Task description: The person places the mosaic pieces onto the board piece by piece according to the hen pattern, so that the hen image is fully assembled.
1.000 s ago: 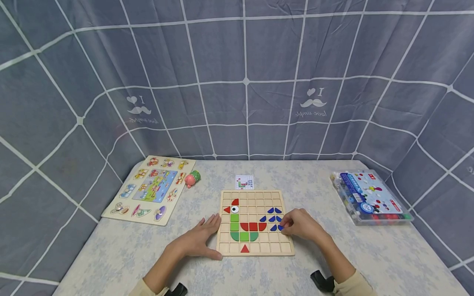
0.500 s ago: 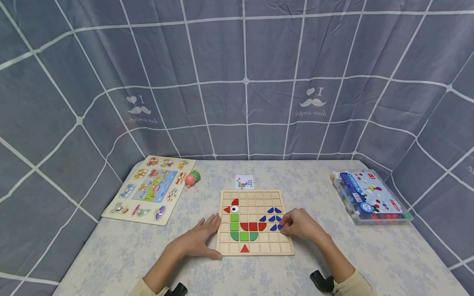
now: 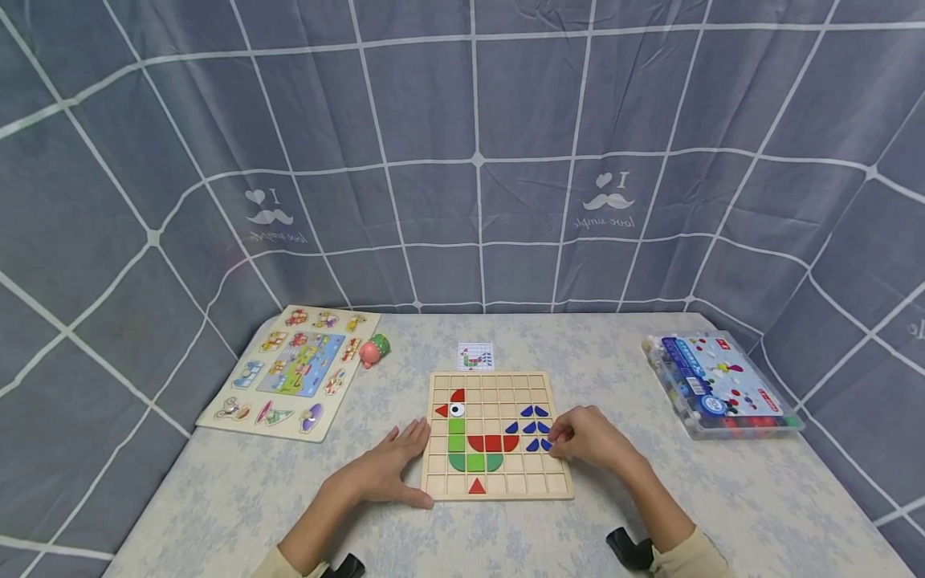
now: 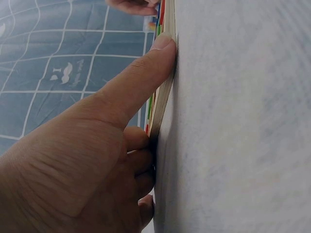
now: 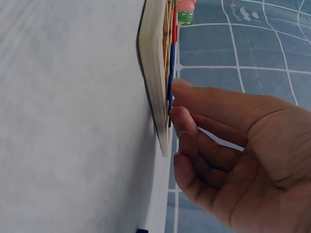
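Observation:
A square wooden grid board (image 3: 527, 484) lies on the table, bearing a bird shape of red, green and blue pieces with a white eye piece (image 3: 457, 410). My left hand (image 3: 386, 468) rests along the board's left side, fingers extended, the thumb against its near left corner; the left wrist view shows that thumb on the board's edge (image 4: 164, 92). At the right side, my right hand (image 3: 588, 437) pinches the lowest right blue quarter-round piece (image 3: 545, 444) with thumb and forefinger, its other fingers curled. The fingertips partly cover that piece, which sits at its grid cell.
Behind the board lies a small pattern card (image 3: 475, 356). A picture puzzle board (image 3: 249, 401) and a pink and green toy (image 3: 372, 351) stand at the left. A clear plastic case (image 3: 723, 385) is at the back right. A grey checked curtain (image 3: 433, 201) encloses the table (image 3: 506, 546).
The right fingertips have shifted very slightly to the right, uncovering a little more of the blue piece. The left hand has stayed in place, and the head view has turned marginally.

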Available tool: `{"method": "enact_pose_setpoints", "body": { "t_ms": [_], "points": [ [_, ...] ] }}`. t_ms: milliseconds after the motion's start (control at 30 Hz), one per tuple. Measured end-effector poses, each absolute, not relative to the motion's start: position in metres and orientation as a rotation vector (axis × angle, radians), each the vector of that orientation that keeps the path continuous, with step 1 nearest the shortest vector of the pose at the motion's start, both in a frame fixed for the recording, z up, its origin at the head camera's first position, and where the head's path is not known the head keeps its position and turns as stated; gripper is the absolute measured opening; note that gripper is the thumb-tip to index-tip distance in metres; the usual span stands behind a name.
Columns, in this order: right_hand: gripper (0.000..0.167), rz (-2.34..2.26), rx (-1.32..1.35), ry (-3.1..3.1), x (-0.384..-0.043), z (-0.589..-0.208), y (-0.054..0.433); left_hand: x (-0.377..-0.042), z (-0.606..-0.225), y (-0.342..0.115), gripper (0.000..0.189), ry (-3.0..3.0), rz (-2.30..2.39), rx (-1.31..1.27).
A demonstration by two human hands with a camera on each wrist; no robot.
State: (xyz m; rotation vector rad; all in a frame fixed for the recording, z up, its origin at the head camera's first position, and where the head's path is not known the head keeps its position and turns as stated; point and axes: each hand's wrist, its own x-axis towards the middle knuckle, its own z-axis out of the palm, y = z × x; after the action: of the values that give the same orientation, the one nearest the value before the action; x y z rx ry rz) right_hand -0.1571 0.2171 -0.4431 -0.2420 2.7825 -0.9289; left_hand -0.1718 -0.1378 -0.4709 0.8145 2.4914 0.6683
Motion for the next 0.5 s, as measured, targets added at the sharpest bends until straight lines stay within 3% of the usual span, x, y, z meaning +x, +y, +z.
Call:
{"method": "enact_pose_setpoints", "body": {
  "t_ms": [500],
  "points": [
    [0.018, -0.872, -0.288, 2.643, -0.155, -0.437, 0.263, -0.172, -0.472, -0.138, 0.116, 2.488, 0.675, 0.808]
  ]
}}
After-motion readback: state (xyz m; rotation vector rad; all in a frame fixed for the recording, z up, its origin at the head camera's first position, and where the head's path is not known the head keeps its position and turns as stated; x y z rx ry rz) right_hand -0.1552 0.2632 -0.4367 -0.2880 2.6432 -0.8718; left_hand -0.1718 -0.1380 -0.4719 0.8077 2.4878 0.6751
